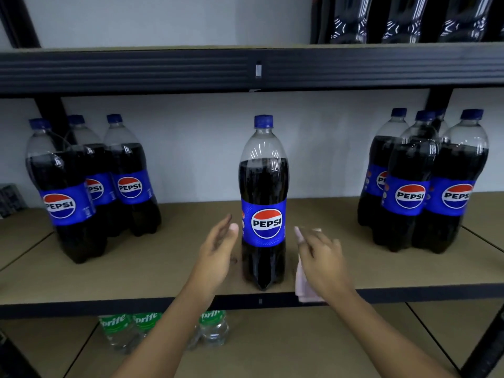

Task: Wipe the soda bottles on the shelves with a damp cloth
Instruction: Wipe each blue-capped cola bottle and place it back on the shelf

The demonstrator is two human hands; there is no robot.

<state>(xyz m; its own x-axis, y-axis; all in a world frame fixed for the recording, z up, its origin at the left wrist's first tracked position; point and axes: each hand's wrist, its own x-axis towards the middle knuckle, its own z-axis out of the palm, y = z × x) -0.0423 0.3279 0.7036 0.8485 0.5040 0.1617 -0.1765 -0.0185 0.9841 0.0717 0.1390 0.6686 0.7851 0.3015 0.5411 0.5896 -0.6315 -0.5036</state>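
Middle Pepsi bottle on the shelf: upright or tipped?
Upright. The middle Pepsi bottle stands on its base near the front edge of the shelf, blue cap at the top, label level.

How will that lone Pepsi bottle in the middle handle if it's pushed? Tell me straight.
The bottle is nearly full of dark soda, so it is probably heavy for its size. Tall and narrow, it could tip if pushed high up. It stands close to the front edge of the shelf, so a forward fall looks possible.
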